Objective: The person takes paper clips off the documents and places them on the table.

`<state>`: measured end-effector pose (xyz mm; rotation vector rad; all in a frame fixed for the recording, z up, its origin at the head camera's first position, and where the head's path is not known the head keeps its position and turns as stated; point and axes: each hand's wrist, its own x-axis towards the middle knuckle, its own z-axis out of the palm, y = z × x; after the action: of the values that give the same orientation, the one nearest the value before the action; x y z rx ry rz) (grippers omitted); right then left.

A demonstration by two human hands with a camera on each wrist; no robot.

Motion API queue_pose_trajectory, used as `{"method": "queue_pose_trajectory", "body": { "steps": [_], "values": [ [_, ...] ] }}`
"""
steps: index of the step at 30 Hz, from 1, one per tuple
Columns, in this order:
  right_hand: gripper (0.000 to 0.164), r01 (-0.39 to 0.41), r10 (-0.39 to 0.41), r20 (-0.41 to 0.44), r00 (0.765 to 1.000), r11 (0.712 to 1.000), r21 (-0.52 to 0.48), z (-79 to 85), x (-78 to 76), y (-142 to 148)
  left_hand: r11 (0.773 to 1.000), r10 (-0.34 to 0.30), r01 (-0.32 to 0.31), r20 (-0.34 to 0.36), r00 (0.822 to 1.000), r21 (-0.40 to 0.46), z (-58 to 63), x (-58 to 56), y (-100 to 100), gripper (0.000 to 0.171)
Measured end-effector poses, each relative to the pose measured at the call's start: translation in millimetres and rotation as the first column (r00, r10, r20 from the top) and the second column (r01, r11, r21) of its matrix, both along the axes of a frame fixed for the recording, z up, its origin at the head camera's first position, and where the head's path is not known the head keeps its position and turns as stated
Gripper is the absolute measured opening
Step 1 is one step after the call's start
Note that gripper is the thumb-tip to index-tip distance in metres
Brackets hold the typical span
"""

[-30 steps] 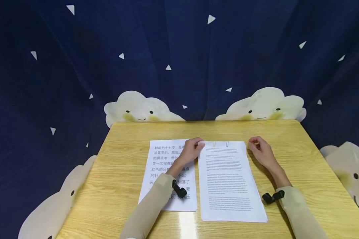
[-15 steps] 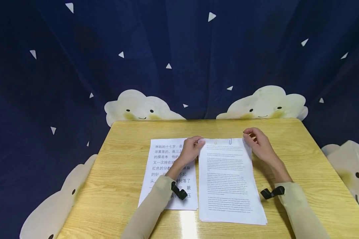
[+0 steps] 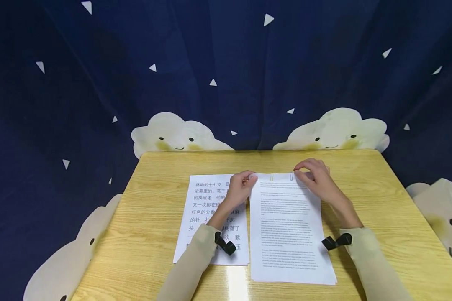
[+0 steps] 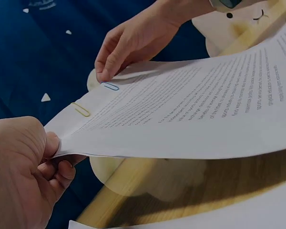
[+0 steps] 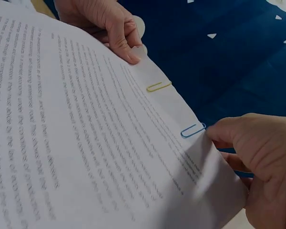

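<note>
My left hand (image 3: pixel 239 188) pinches the top left corner of a stack of printed paper (image 3: pixel 286 234), thumb on top and fingers curled underneath. Two paper clips sit on the stack's top edge: a yellow paper clip (image 5: pixel 158 87) nearer the left hand and a blue paper clip (image 5: pixel 193 130) farther right. My right hand (image 3: pixel 318 179) is at that edge, its thumb and forefinger pinching the outer end of the blue clip. The top of the stack is raised off the table, as the left wrist view shows.
Another sheet with large Chinese print (image 3: pixel 214 251) lies to the left, partly under the left forearm. Both rest on a wooden table (image 3: pixel 143 234). A dark blue curtain (image 3: pixel 226 75) with clouds and white triangles hangs behind. Each wrist wears a black strap with a small camera.
My right hand has moved left along the stack's top edge, from beside its right corner to the blue paper clip. The left hand keeps its hold on the left corner.
</note>
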<state>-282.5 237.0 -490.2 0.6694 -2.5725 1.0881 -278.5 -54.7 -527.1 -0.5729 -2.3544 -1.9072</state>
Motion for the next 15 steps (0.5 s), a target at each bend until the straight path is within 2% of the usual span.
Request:
{"method": "queue_pose_trajectory", "body": {
  "steps": [6, 15],
  "values": [
    [0.003, -0.038, 0.039, -0.037, 0.999, 0.999, 0.037, 9.7, 3.2, -7.4, 0.999, 0.014, -0.014, 0.005, 1.0, 0.031, 1.4, 0.7, 0.9, 0.022],
    [0.004, -0.055, 0.056, -0.014, 0.998, 0.996, 0.071, 19.9, 8.3, -11.1, 0.997, 0.028, -0.032, 0.068, 0.997, 0.063, 6.6, 2.3, -2.4, 0.024]
  ]
}}
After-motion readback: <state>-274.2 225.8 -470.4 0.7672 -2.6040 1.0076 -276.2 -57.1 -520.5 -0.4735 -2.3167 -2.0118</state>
